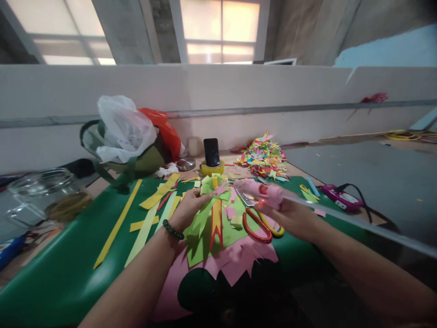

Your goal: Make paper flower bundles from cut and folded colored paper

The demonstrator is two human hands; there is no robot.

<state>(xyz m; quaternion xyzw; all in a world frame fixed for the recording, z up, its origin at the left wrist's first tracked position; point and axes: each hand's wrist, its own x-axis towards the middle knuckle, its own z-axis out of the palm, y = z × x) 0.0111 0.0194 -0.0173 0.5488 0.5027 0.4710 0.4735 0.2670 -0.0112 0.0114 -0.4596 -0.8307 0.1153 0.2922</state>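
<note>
My left hand [194,207], a dark green bead bracelet [173,230] at its wrist, pinches a green paper piece [208,184] with a yellow tab on top. Below it hangs a yellow paper ribbon with red edges [216,223], its end notched. My right hand [290,218] is closed around a pink glue gun [269,193], whose nozzle points left at the paper piece. A long clear glue stick [341,213] runs out of its back. Scissors with red and yellow handles [256,224] lie on green paper beneath the gun. Pink cut paper [225,262] lies in front.
Yellow and pale green strips [118,225] lie left on the green mat [61,266]. A phone [211,152] stands on a yellow tape roll [212,168]. Behind are a colourful paper pile [262,157] and a green bag [146,159]; a purple device [341,198] sits right, a glass jar [37,193] left.
</note>
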